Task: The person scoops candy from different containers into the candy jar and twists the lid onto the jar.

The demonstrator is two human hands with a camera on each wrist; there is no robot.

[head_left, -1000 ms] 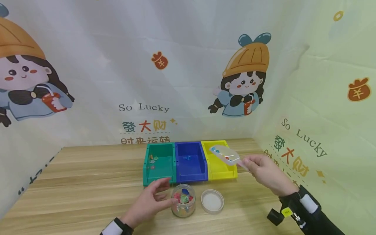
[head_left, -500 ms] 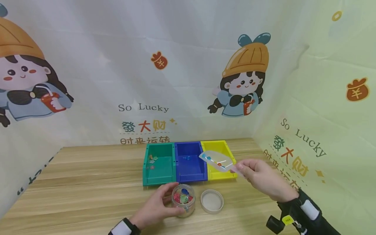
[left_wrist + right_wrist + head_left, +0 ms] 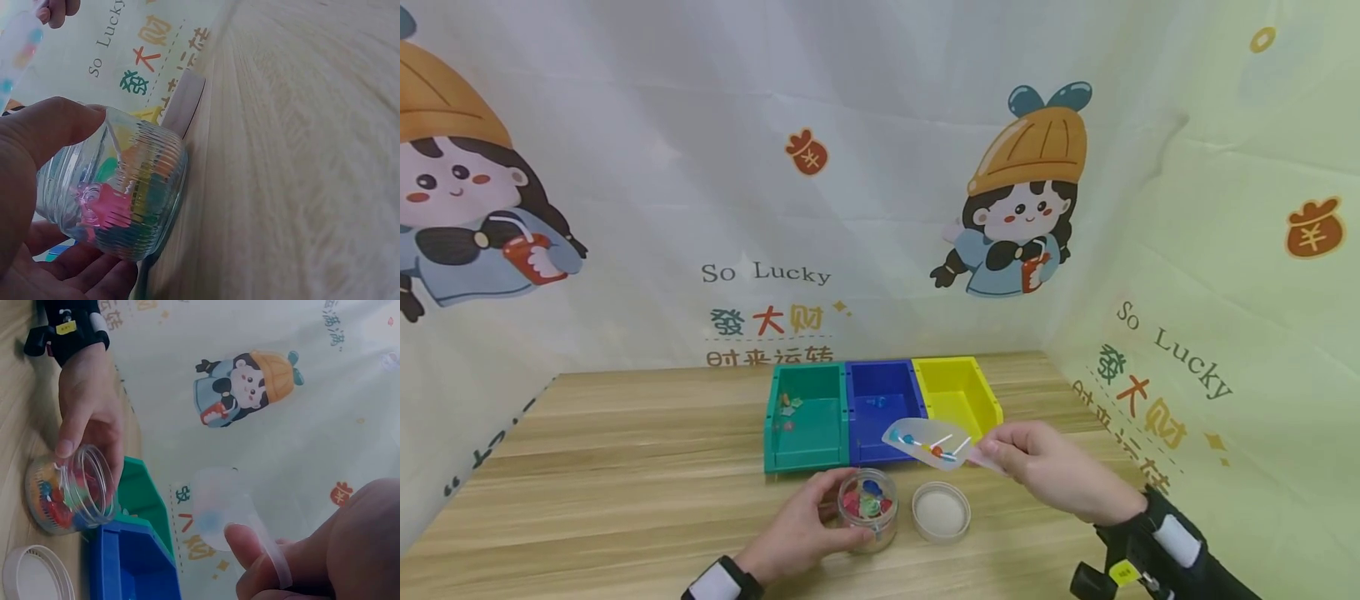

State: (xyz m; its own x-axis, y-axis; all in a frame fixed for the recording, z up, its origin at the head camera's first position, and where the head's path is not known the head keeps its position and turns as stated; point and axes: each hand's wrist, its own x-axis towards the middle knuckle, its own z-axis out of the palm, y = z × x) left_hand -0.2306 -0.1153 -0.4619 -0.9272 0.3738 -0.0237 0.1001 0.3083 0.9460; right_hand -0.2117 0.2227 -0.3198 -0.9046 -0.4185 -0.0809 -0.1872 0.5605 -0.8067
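Observation:
My left hand [image 3: 808, 523] grips a clear jar [image 3: 880, 533] from its left side, thumb in front and fingers behind. The jar stands upright on the table without its lid, with pink, blue, green and other coloured pieces inside. My right hand [image 3: 1048, 467] pinches the handle of a translucent white scoop [image 3: 917, 433], which carries several small blue, orange and yellow pieces. The scoop hangs in the air over the front of the blue bin [image 3: 887, 429] and the yellow bin [image 3: 958, 392]. In the right wrist view the scoop [image 3: 219, 487] partly hides the backdrop.
A green bin [image 3: 808, 446] with a few small pieces adjoins the blue bin, which holds a few blue pieces. A white-rimmed lid [image 3: 942, 512] lies right of the jar. Printed cloth [image 3: 880, 167] surrounds the back and sides of the wooden table [image 3: 625, 475].
My left hand has moved right and closed around the jar. My right hand has brought the loaded scoop left and nearer, from over the yellow bin towards the jar.

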